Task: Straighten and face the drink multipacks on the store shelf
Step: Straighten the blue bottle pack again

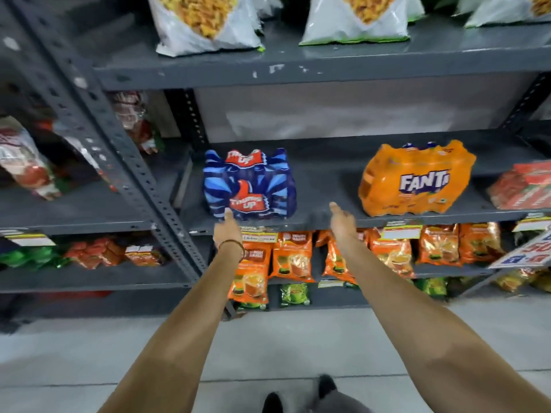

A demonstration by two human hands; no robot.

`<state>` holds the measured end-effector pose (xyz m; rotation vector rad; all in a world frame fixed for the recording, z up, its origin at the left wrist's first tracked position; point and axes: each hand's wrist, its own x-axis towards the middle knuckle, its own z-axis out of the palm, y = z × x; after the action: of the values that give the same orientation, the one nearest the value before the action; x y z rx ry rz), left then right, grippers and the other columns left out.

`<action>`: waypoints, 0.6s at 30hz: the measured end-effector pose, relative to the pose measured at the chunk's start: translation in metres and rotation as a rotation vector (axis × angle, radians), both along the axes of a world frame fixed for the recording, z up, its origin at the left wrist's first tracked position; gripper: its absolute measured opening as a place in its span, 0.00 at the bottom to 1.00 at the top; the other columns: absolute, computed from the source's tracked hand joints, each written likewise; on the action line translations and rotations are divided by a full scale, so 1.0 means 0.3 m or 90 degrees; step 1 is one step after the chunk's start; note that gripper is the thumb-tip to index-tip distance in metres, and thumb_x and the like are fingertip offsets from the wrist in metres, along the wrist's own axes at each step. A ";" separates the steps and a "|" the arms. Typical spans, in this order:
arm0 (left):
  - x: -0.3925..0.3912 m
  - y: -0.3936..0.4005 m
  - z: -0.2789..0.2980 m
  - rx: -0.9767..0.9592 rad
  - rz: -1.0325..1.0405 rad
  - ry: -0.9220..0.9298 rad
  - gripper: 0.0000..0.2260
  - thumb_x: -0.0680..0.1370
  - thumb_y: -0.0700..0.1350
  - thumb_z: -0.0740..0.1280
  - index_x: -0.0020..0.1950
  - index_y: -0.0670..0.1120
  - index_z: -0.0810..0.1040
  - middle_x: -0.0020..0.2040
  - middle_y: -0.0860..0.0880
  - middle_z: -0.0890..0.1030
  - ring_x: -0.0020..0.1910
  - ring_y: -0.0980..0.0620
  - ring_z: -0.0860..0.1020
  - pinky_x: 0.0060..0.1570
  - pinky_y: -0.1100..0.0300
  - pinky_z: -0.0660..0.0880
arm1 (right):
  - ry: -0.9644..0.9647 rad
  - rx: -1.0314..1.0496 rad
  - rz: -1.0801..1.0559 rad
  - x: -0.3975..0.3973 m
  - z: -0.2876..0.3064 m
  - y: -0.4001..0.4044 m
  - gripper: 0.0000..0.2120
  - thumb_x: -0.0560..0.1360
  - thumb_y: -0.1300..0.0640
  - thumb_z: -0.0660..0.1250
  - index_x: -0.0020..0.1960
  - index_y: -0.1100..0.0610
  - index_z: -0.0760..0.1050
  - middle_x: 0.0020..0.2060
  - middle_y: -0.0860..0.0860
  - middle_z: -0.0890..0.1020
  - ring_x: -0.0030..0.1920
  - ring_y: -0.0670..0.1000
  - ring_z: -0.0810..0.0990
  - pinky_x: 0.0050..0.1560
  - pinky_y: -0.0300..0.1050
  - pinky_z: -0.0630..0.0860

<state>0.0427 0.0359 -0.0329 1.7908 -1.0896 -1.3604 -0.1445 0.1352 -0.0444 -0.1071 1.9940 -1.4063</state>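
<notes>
A blue Thums Up multipack [250,183] stands at the left of the grey middle shelf [325,180], its label facing me. An orange Fanta multipack [416,180] stands to its right, turned a little so its left end shows. My left hand [228,229] reaches up to the shelf's front edge, its fingertips at the blue pack's lower left corner. My right hand [343,220] is at the shelf edge in the gap between the two packs, touching neither. Both hands hold nothing.
A red multipack [521,186] lies at the shelf's far right. Snack bags [205,22] fill the shelf above. Orange pouches [293,256] hang below the price labels [259,234]. A perforated grey upright [125,162] divides the bays on the left.
</notes>
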 end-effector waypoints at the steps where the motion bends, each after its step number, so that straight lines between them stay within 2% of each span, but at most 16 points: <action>1: 0.028 -0.046 0.005 -0.015 0.012 0.020 0.27 0.81 0.56 0.54 0.70 0.37 0.67 0.71 0.37 0.70 0.68 0.39 0.69 0.66 0.51 0.65 | 0.000 -0.017 0.052 0.035 0.023 -0.029 0.27 0.79 0.44 0.60 0.69 0.62 0.68 0.64 0.58 0.75 0.62 0.58 0.75 0.67 0.52 0.69; 4: 0.085 -0.151 0.043 -0.034 -0.012 0.113 0.30 0.79 0.61 0.54 0.73 0.41 0.64 0.72 0.41 0.69 0.69 0.41 0.69 0.70 0.50 0.65 | 0.002 -0.065 0.167 0.130 0.083 -0.124 0.22 0.78 0.43 0.61 0.64 0.56 0.70 0.63 0.52 0.76 0.61 0.52 0.76 0.67 0.51 0.72; 6: 0.102 -0.230 0.025 -0.014 -0.037 0.179 0.40 0.71 0.72 0.56 0.74 0.46 0.63 0.73 0.45 0.68 0.69 0.43 0.70 0.69 0.48 0.67 | 0.021 -0.077 0.217 0.142 0.085 -0.167 0.24 0.77 0.41 0.62 0.67 0.54 0.69 0.66 0.52 0.77 0.64 0.53 0.76 0.67 0.51 0.72; 7: 0.106 -0.255 0.015 0.003 -0.052 0.203 0.44 0.67 0.75 0.56 0.74 0.48 0.64 0.73 0.47 0.69 0.68 0.45 0.71 0.67 0.51 0.68 | 0.032 -0.081 0.228 0.147 0.088 -0.181 0.25 0.76 0.41 0.63 0.68 0.54 0.68 0.66 0.52 0.77 0.64 0.53 0.77 0.66 0.50 0.73; 9: 0.108 -0.262 0.049 0.023 -0.097 0.223 0.37 0.72 0.71 0.55 0.73 0.48 0.65 0.68 0.52 0.72 0.64 0.49 0.73 0.59 0.56 0.70 | 0.043 -0.088 0.238 0.145 0.085 -0.206 0.27 0.76 0.42 0.64 0.69 0.55 0.67 0.66 0.53 0.77 0.64 0.54 0.77 0.64 0.48 0.73; 11: 0.104 -0.255 0.082 0.029 -0.133 0.205 0.31 0.75 0.67 0.54 0.71 0.49 0.66 0.67 0.51 0.74 0.62 0.48 0.74 0.55 0.55 0.70 | 0.076 -0.070 0.253 0.136 0.080 -0.219 0.28 0.76 0.43 0.64 0.70 0.56 0.66 0.66 0.54 0.76 0.64 0.55 0.77 0.63 0.48 0.73; 14: 0.102 -0.274 0.072 0.018 -0.153 0.158 0.28 0.76 0.65 0.54 0.71 0.50 0.66 0.69 0.47 0.73 0.64 0.45 0.74 0.53 0.52 0.70 | 0.118 -0.040 0.261 0.119 0.083 -0.233 0.27 0.77 0.43 0.63 0.70 0.57 0.66 0.67 0.54 0.76 0.64 0.55 0.77 0.62 0.48 0.74; 18: 0.104 -0.290 0.058 0.000 -0.143 0.136 0.28 0.76 0.65 0.55 0.70 0.49 0.67 0.68 0.46 0.74 0.63 0.44 0.74 0.55 0.51 0.71 | 0.152 -0.030 0.276 0.106 0.075 -0.233 0.26 0.77 0.44 0.63 0.68 0.59 0.67 0.64 0.55 0.77 0.62 0.55 0.78 0.59 0.47 0.76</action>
<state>0.0739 -0.0513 -0.0156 1.5155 -1.1987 -1.6429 -0.1126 0.0653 -0.0218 -0.7136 1.9694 -1.1975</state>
